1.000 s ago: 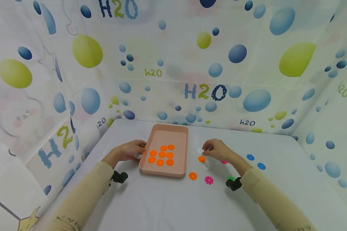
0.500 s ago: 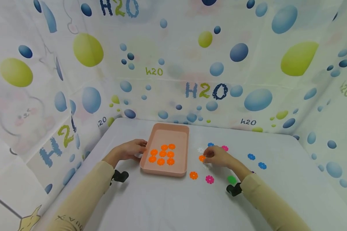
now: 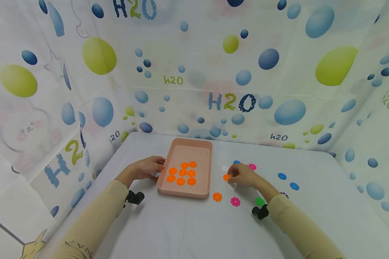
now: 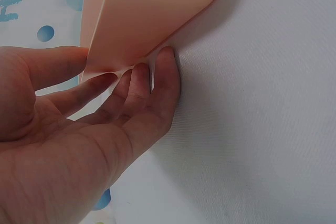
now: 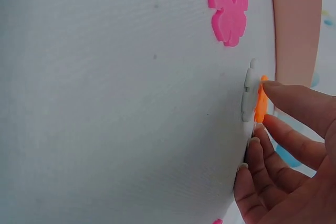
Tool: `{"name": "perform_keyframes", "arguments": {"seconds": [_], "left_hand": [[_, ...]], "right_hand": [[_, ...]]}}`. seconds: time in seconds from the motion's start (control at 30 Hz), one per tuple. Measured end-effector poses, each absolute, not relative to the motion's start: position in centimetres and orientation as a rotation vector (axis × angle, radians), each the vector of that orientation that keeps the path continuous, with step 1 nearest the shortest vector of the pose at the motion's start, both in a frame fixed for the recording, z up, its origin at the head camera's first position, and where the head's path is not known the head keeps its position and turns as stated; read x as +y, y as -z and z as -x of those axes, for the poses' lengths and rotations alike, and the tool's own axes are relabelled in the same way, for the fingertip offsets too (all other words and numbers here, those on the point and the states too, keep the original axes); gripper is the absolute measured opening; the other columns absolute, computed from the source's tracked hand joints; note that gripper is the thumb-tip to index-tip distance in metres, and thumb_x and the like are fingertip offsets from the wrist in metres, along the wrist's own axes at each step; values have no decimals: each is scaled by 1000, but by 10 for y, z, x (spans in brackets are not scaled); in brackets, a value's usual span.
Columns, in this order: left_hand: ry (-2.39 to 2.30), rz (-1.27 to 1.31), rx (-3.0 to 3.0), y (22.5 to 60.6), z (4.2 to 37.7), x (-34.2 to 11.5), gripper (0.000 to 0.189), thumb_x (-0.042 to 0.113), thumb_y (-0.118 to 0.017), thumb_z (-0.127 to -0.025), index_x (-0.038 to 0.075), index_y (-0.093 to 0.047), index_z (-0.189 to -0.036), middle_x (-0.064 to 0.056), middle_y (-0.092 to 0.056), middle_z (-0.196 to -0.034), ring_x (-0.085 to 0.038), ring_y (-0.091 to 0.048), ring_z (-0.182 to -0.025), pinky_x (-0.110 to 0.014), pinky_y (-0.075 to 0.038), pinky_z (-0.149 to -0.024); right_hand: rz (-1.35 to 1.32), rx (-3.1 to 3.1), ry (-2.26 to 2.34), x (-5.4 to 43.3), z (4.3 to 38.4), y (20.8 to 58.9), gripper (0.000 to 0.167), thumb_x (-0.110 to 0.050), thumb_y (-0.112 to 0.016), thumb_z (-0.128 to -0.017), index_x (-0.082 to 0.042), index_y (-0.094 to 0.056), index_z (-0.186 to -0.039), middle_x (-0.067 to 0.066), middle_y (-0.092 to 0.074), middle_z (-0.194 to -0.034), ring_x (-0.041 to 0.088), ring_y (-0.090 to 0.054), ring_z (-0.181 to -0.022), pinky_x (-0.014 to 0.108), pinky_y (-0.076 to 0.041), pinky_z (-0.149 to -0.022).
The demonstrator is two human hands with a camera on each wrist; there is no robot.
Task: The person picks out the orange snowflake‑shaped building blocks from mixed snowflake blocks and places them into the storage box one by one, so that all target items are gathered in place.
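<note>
My left hand (image 3: 147,168) holds the left side of a peach-coloured tray (image 3: 194,153). In the left wrist view, the thumb lies against the tray wall (image 4: 142,19) and the fingers curl at its bottom edge. Several orange flower-shaped discs (image 3: 182,172) lie in the tray's near half. To the tray's right, my right hand (image 3: 244,175) pinches another orange flower-shaped disc (image 5: 261,100) between thumb and index finger, close over the table. A white disc (image 5: 249,95) lies right beside it; a second white disc (image 3: 225,168) is just behind the fingertips.
Nearer me on the white table lie one more orange disc (image 3: 217,196), a pink disc (image 3: 235,201) and a green disc (image 3: 260,201). Blue discs (image 3: 294,186) lie farther right, and a pink disc (image 3: 252,167) behind the right hand. A patterned curtain (image 3: 194,72) closes off the back.
My right hand has come nearer, from beside the rear white disc to the orange one, and its fingers pinch that disc. Blue and pink discs behind it are uncovered. The left hand stays on the tray.
</note>
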State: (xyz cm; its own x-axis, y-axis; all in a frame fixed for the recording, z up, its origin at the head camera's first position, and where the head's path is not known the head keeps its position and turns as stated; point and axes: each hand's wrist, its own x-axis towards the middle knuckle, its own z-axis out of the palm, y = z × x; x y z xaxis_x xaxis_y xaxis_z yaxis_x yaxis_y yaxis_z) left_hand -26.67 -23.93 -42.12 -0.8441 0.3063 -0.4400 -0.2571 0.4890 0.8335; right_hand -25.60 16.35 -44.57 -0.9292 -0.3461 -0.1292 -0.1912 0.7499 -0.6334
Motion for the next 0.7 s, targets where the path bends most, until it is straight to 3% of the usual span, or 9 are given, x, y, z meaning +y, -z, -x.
{"name": "perform_keyframes", "arguments": {"seconds": [0.27, 0.7], "left_hand": [[-1355, -30, 2193, 422, 266, -239, 51, 10, -54, -103, -2, -38, -150, -26, -35, -155, -39, -47, -128, -57, -50, -104], [-1351, -36, 2173, 419, 267, -238, 52, 10, -54, -103, -3, -37, -151, -27, -34, -155, -41, -44, -131, -56, -51, -103]], "right_hand": [[436, 2707, 940, 161, 257, 443, 24, -14, -80, -87, -5, -68, -106, 3, -63, -97, 21, -56, -92, 35, -55, -84], [563, 2698, 1034, 159, 263, 431, 7, -7, -70, -93, -3, -71, -98, 4, -68, -90, 20, -61, -84, 31, -56, -77]]}}
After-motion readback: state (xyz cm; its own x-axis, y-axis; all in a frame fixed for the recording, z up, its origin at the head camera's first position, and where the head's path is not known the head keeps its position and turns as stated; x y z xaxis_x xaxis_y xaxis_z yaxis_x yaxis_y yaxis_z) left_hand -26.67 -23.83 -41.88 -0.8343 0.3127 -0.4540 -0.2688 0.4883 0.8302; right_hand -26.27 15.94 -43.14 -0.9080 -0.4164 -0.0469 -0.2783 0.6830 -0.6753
